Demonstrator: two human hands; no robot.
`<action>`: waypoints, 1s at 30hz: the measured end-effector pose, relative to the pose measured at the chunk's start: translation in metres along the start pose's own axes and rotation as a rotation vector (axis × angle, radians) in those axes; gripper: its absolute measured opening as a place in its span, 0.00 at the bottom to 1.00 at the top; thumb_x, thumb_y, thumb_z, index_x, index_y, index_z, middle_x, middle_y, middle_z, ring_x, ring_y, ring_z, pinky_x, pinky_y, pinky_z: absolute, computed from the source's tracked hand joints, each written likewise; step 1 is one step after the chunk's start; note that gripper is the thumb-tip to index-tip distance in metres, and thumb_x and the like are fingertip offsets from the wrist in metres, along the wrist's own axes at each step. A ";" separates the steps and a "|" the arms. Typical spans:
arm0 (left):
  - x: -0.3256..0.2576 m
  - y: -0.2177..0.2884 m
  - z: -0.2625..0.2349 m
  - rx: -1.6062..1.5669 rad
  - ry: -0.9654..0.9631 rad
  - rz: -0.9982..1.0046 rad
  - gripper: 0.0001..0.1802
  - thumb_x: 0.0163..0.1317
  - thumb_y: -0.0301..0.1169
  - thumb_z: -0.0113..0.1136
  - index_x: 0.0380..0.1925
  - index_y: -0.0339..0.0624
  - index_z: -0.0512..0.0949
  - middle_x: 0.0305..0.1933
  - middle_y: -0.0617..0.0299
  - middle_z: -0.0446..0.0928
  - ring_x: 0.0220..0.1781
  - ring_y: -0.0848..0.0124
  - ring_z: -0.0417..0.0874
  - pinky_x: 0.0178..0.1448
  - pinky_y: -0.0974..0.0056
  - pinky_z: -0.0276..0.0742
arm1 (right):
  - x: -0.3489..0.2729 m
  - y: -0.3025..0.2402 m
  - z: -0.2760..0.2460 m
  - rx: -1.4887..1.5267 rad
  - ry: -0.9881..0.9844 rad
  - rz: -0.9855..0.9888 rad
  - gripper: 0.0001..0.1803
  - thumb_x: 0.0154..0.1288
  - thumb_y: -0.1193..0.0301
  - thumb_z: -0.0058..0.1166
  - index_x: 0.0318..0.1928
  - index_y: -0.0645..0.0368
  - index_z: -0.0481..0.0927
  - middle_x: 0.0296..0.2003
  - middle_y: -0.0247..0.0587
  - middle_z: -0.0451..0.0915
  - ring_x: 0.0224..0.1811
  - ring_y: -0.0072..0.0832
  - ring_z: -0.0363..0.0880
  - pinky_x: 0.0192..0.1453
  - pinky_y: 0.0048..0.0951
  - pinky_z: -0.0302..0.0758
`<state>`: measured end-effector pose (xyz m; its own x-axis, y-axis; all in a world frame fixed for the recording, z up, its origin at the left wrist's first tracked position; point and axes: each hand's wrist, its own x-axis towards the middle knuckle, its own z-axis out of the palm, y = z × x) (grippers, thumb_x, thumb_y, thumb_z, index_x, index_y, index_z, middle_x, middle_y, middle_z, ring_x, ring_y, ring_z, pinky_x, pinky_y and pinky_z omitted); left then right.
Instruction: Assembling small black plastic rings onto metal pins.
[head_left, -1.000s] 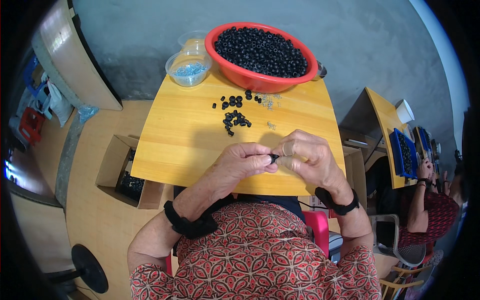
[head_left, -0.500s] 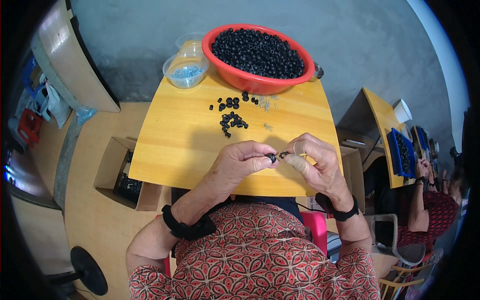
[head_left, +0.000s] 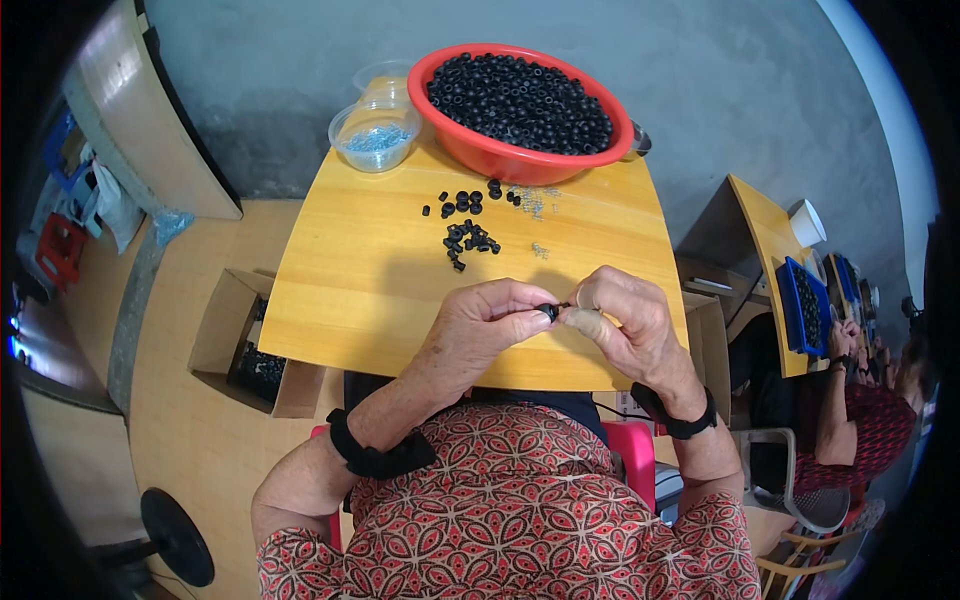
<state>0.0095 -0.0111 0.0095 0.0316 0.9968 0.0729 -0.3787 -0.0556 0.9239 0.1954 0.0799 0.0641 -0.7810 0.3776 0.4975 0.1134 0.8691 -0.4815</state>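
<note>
Hands meet over the near edge of the yellow table (head_left: 350, 300) in the head view, the only one we have. Our left hand (head_left: 480, 325) pinches a small black ring (head_left: 546, 311) between thumb and fingertips, fingers curled closed around it. Our right hand (head_left: 622, 318) is drawn in tight too, its fingertips touching the same ring from the other side — whether it holds anything of its own we cannot tell.

Farther up the table lies a loose cluster of black rings (head_left: 468, 235), with a few tiny pale metal bits (head_left: 533, 200) just beside them. Behind these stands a red basin (head_left: 500, 155) heaped with more black rings, and to its left a clear plastic tub (head_left: 374, 140) of bluish small parts. An open cardboard box (head_left: 235, 340) sits on the floor to our left. At far right another person's hands (head_left: 850, 345) work at a separate table — well apart from ours.
</note>
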 end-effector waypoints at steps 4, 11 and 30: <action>0.000 -0.002 -0.001 0.115 0.029 0.027 0.12 0.65 0.23 0.59 0.48 0.35 0.80 0.43 0.63 0.83 0.47 0.79 0.81 0.54 0.72 0.75 | 0.005 -0.004 0.000 -0.130 -0.019 -0.116 0.07 0.56 0.76 0.64 0.29 0.62 0.77 0.24 0.41 0.71 0.26 0.39 0.74 0.30 0.37 0.71; -0.001 -0.002 0.001 0.214 0.073 0.075 0.11 0.66 0.24 0.59 0.47 0.34 0.80 0.43 0.63 0.83 0.45 0.80 0.81 0.52 0.74 0.75 | 0.003 -0.007 0.013 -0.316 0.067 -0.155 0.08 0.52 0.76 0.64 0.28 0.60 0.76 0.24 0.41 0.70 0.26 0.38 0.74 0.31 0.37 0.72; -0.001 -0.010 0.002 0.063 0.130 -0.041 0.09 0.65 0.24 0.61 0.45 0.34 0.79 0.43 0.63 0.82 0.46 0.79 0.80 0.53 0.72 0.75 | -0.001 -0.014 0.019 -0.401 0.043 -0.159 0.11 0.52 0.73 0.65 0.35 0.61 0.77 0.30 0.41 0.72 0.30 0.37 0.74 0.36 0.36 0.71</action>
<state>0.0155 -0.0116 0.0012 -0.0761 0.9970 -0.0106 -0.3204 -0.0144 0.9472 0.1832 0.0611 0.0567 -0.7830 0.2341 0.5763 0.2294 0.9698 -0.0823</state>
